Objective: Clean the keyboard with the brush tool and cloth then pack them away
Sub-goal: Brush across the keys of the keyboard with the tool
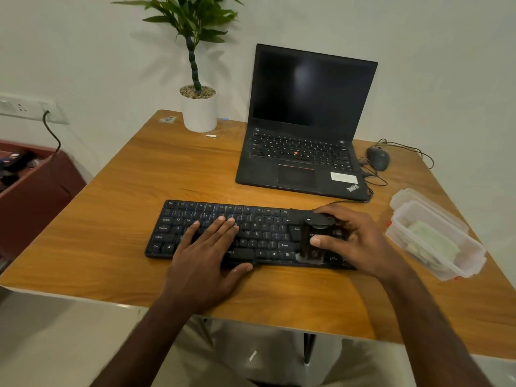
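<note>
Keyboard under both hands — left hand flat, right hand gripping brush tool

keyboard before laptop | container right of keyboard

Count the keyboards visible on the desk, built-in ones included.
2. The black keyboard lies near the front edge under both hands, and the laptop behind it has its own built-in keyboard. None other shows.
</note>
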Demonstrator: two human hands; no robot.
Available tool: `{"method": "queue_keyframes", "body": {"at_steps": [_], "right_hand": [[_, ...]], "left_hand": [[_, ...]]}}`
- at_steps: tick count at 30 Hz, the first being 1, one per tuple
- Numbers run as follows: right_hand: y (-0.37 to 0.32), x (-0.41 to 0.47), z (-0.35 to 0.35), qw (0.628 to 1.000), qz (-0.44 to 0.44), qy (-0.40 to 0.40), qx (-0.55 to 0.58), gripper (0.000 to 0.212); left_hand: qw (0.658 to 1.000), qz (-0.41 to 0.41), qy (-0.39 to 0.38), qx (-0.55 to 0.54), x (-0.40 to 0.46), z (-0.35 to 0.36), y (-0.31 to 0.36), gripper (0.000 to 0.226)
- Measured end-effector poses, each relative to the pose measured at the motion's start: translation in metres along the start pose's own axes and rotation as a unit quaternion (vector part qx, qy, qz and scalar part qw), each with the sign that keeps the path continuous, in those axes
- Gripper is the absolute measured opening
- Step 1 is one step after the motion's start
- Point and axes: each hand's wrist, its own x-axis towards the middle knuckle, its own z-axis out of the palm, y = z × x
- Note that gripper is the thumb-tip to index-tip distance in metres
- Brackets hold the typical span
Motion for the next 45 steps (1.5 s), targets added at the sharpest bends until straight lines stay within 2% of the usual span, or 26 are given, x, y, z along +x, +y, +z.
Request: {"method": "queue_keyframes", "body": {"at_steps": [5,12,16,27,29,34,38,45], "right_hand": [[-0.004,-0.001,-0.008,0.999,-0.019,0.023,0.031,0.033],[-0.010,0.019,0.053,0.998,-0.023,-0.008,0.058,0.034],[-0.020,0.032,0.075,0.996,-0.023,0.008,0.089,0.034],[0.000,-0.005,0.009,0.998,-0.022,0.059,0.016,0.037],[-0.002,-0.003,0.011,0.997,-0.029,0.067,0.016,0.037],[-0.009,0.012,0.060,0.999,-0.005,0.023,0.038,0.038],[-0.021,0.025,0.083,0.996,-0.027,0.040,0.075,0.035],[-0.002,-0.003,0.035,0.998,-0.001,0.049,0.042,0.037]], "left_hand": [[1.000,0.000,-0.003,0.005,0.001,0.000,0.000,0.087],[1.000,0.000,0.005,0.003,-0.001,-0.001,0.001,0.084],[1.000,0.005,0.005,-0.001,-0.002,-0.001,0.000,0.083],[1.000,0.004,0.000,0.011,-0.001,0.001,-0.001,0.087],[1.000,0.005,0.004,0.009,-0.001,0.001,-0.001,0.085],[1.000,0.006,0.008,0.007,-0.001,0.000,0.000,0.084],[1.000,0.009,0.012,0.004,-0.001,-0.001,0.001,0.083],[1.000,0.007,0.005,0.012,-0.001,-0.001,0.002,0.086]]}}
